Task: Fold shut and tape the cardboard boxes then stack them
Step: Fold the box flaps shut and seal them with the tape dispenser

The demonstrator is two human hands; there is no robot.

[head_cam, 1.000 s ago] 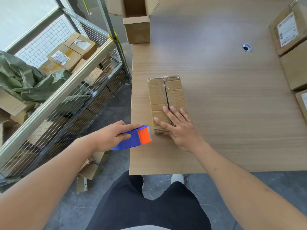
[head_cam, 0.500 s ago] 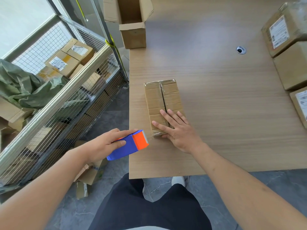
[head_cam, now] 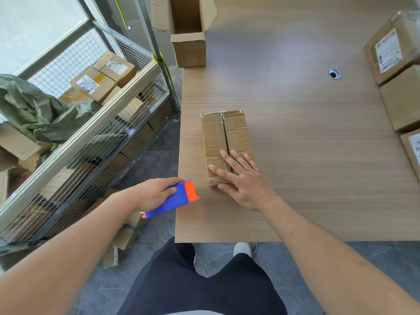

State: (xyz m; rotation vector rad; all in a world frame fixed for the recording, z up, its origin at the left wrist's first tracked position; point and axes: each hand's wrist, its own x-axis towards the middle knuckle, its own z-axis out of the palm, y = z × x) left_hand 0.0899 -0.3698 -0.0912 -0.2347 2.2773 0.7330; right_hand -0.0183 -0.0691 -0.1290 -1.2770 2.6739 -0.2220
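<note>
Right now my right hand [head_cam: 244,180] lies flat, fingers straight, on the near end of the long brown cardboard box [head_cam: 225,142] — its seam running straight away from me — while my left hand [head_cam: 156,192], just beside that end, grips the blue-and-orange tape dispenser [head_cam: 175,198].

Tape dispenser [head_cam: 173,199] left of box [head_cam: 226,142] on table [head_cam: 318,155]
</note>
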